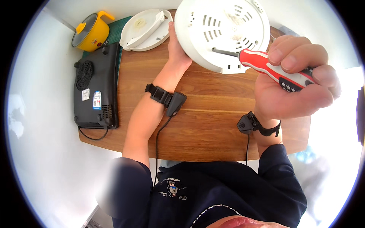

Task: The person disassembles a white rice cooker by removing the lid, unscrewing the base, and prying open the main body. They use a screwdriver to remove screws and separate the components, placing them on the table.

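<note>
Screwdriver [262, 62] inside right grip [298, 100]

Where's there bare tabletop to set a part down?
Biggest patch: the wooden table between the left wrist's black cable and right wrist camera, below the white round base in view. Narrower: between black appliance and left forearm. Crowded: far-left corner, with yellow pot and white tray.

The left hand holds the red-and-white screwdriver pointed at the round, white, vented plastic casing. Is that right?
No: the right hand, not the left hand, holds the red-and-white screwdriver, as the head view shows. It does point at the round white plastic casing.
</note>
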`<state>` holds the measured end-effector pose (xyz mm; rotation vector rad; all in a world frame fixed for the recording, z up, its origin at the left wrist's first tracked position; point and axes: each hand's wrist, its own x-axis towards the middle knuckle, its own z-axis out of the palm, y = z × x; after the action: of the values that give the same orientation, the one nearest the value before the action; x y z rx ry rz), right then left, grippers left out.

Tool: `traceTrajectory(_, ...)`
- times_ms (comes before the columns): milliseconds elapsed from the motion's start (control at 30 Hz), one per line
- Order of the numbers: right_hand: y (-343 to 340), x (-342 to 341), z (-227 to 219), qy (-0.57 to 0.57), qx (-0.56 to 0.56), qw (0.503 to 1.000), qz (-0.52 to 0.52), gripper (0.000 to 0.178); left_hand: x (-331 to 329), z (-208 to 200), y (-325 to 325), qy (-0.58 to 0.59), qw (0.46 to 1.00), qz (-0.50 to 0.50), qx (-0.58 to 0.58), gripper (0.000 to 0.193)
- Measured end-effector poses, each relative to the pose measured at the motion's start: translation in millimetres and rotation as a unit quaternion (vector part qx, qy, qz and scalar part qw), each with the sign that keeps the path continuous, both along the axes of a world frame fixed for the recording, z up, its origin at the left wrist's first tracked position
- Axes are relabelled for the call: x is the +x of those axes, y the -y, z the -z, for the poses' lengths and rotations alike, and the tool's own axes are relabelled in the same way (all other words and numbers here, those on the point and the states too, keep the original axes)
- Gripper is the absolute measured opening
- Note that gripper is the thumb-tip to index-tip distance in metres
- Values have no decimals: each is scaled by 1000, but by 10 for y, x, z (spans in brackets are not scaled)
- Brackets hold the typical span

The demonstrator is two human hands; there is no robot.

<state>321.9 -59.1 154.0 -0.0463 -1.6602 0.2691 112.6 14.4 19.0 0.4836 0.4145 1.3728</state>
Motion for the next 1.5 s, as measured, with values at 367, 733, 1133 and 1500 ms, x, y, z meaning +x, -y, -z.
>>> traceTrajectory(367,66,-253,10,14,118,988,100,49,-74,375,-183,-19,998,-50,-45,66)
traceTrajectory(733,214,98,-291,232,68,945,220,61,-109,384,-166,-14,996,-64,-54,67)
traceTrajectory(1133,85,28,-106,145,47,980,127,30,-118,435,-226,29,998,-31,-49,66)
traceTrajectory(1500,27,-74,-99,115,79,955,260,33,-57,47,-27,-66,986,-64,-140,59)
